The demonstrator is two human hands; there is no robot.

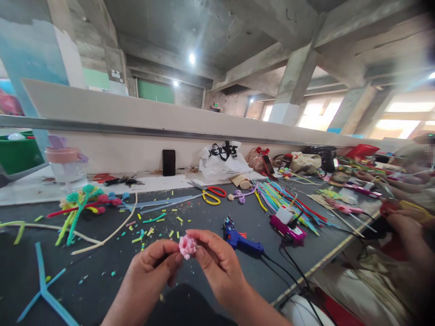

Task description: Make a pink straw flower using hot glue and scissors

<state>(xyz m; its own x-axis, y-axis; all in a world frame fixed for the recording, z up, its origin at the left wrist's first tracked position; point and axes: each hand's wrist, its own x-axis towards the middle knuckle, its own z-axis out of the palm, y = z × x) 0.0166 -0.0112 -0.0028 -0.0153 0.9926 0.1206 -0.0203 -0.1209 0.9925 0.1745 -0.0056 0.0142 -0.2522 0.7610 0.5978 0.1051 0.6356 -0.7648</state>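
Between my two hands is a small pink pipe-cleaner flower (187,246), held up over the dark tabletop. My left hand (149,269) pinches its left side between thumb and fingers. From the right, the thumb and forefinger of my right hand (220,262) grip the same flower. A blue hot glue gun (244,240) lies just right of my right hand, its nozzle end toward the back left. Scissors with red and yellow handles (212,194) rest farther back. Short yellow and green clippings (146,235) are scattered beyond my left hand.
Finished pipe-cleaner flowers (81,203) lie at the left, near bent blue strips (42,285). A bundle of coloured pipe cleaners (285,199) and a purple power strip (288,228) with cables are to the right. Against the partition stand a phone (169,163) and a cup (66,163). Another person's hand (404,222) is at far right.
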